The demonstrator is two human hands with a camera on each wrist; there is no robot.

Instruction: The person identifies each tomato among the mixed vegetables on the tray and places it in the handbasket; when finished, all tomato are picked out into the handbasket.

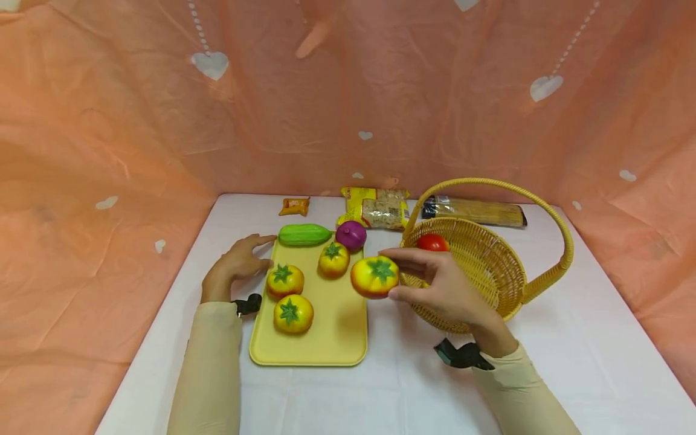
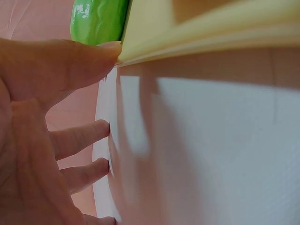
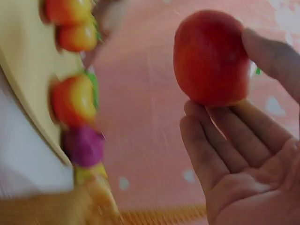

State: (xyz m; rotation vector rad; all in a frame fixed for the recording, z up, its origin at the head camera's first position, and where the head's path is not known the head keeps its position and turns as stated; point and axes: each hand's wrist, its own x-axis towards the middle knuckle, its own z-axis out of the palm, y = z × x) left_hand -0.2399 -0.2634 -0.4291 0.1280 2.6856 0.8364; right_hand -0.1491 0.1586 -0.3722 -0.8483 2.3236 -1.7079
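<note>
My right hand point(image 1: 448, 290) pinches a yellow-and-red toy persimmon point(image 1: 375, 278) with a green leafy top, between thumb and fingertips. It is held above the right edge of the yellow tray point(image 1: 339, 344), just left of the basket. The right wrist view shows its red underside. On the tray lie two persimmons at the left, another persimmon point(image 1: 333, 260) further back, a green cucumber-like vegetable point(image 1: 304, 235) and a purple onion point(image 1: 351, 235). My left hand point(image 1: 235, 266) rests at the tray's left edge. In the left wrist view its thumb point(image 2: 89, 63) touches the rim, fingers extended.
A wicker basket point(image 1: 513, 266) with a tall arched handle stands on the right, a red tomato point(image 1: 432, 242) inside. Along the back lie a small orange packet point(image 1: 295, 206), yellow bags point(image 1: 380, 211) and a long noodle pack point(image 1: 478, 211). Pink curtains surround the white table point(image 1: 304, 399).
</note>
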